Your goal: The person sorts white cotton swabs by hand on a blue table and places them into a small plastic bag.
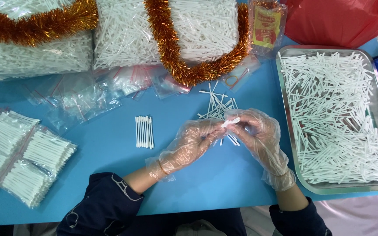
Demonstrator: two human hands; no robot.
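While both hands sit close together over the middle of the blue surface [110, 148], each in a loose clear plastic glove, the left hand [193, 142] and the right hand [259, 133] meet at a small bunch of white cotton swabs [230, 123]. The grip of each hand is pressed together, pinching that bunch from its own side, just above a loose scatter of white swabs [217, 107] lying on the surface. Just left of the left hand lies a neat row of aligned white swabs [144, 131]. Off to the right stands a rectangular metal tray [285, 109] heaped with loose swabs. At the left edge lie small clear bags packed with swabs [27, 161], and empty clear zip bags [84, 98] are strewn farther back. Along the far edge, large bags of swabs [197, 26] carry a draped gold tinsel garland [176, 61].
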